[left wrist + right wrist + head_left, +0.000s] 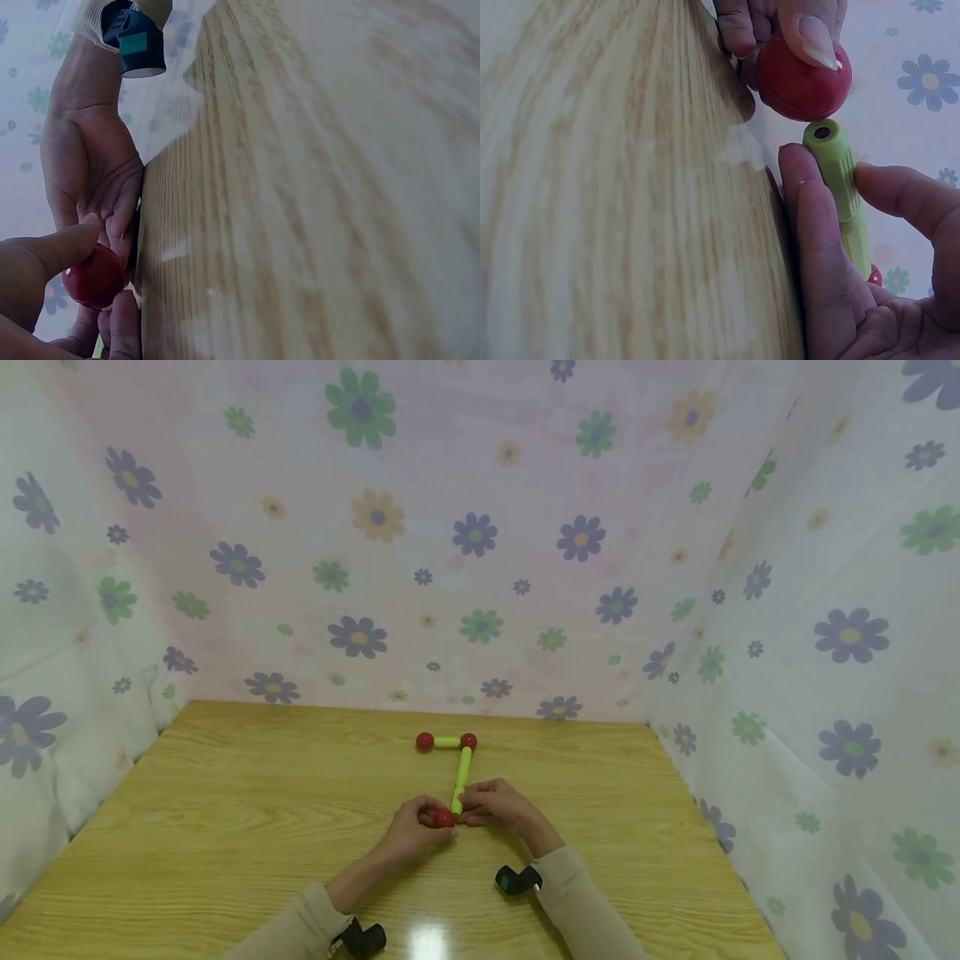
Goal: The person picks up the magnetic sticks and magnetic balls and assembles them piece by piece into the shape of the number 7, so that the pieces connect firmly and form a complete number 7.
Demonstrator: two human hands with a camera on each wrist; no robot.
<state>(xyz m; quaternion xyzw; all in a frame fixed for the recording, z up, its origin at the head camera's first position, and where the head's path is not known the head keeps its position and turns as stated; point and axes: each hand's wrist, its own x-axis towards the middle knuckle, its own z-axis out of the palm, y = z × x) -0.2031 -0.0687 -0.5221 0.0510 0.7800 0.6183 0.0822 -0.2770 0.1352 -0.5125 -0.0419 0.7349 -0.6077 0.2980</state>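
Observation:
My left hand (408, 831) pinches a glossy red ball (443, 818) between thumb and fingers, just above the table. The ball also shows in the left wrist view (94, 277). Beside it, my right hand (506, 808) pinches the near end of a yellow-green ribbed rod (463, 767), which has a seam partway along. A dark round spot sits in the rod's end face in the right wrist view, where the red ball (802, 84) is very close to that end; whether they touch I cannot tell. At the rod's far end is a second red ball (468, 741).
From that second ball a shorter yellow-green rod (447, 742) runs left to a third red ball (424, 742), making a corner. Everything lies on a wood-grain table (262, 810). Flower-patterned cloth (420, 543) rises behind the table and along both sides. Each wrist carries a black camera (517, 881).

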